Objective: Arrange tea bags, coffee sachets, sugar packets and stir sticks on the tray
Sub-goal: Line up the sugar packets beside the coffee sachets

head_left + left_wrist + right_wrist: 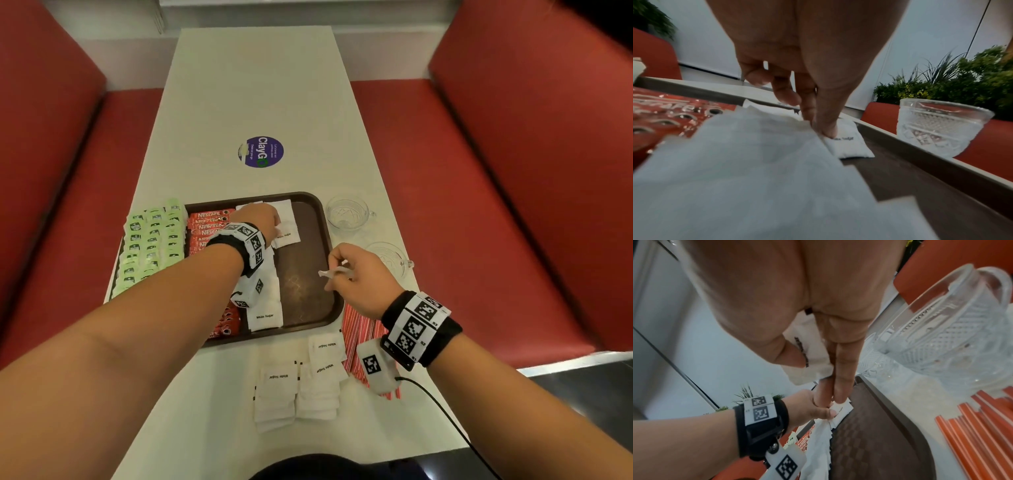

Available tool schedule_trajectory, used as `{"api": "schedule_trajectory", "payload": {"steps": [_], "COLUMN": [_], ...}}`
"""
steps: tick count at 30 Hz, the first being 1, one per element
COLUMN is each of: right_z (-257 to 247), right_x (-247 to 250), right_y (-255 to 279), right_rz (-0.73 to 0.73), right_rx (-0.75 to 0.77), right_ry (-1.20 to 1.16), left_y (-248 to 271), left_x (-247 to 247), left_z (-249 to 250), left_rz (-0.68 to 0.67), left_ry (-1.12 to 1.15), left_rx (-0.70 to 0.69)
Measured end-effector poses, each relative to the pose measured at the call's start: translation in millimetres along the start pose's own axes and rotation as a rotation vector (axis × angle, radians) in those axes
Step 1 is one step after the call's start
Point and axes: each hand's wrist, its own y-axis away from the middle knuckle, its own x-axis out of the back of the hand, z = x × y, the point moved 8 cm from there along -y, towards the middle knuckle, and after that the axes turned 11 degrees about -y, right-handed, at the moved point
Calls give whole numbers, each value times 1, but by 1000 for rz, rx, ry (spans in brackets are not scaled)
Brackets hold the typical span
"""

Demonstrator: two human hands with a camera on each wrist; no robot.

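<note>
The left grip (261, 218) pinches a sugar packet (287, 235) at the far end of the tray's (305, 291) white row, likely squaring it. The right grip (356, 277) is clamped on a spare packet (330, 273), ready to follow.

One tray (308, 291); two glass cups (347, 214), right; one sticker (261, 151), far; three columns of tea bags (150, 240), left; coffee sachets (209, 222), sugar packets (267, 308), stir sticks (356, 329) overlapped, uncounted.
</note>
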Motion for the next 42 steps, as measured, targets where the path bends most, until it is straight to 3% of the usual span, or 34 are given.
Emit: {"api": "schedule_trajectory", "payload": {"steps": [6,9,16,21,24,27,30,35,42], "right_z": [5,5,10,10,8,9,14,31,43], "right_x": [1,3,3,1,2,0,-3,-15,-34], "right_y": [-8,-12,-19,-20,-21,-23,-24,-14,10], "right_rz": [10,31,63,53,57,51,40,-113,-420], "right_rx": [21,14,-33,-58,-48,-59,-70,-105,-143], "right_ry": [90,82,7,-56,-92,-84,-41,187,539], "left_y": [-5,-4,3,37,74,95,87,49,20], "left_x": [5,-2,1,34,45,35,25,9,-3], "left_z": [0,13,13,17,29,40,30,-13,-4], "left_rz": [96,59,56,188,147,104,180,187,-5], "left_ry": [39,24,22,336,535,529,497,392,69], "left_rx": [-18,-129,-176,-257,-387,-479,-403,-88,-51]}}
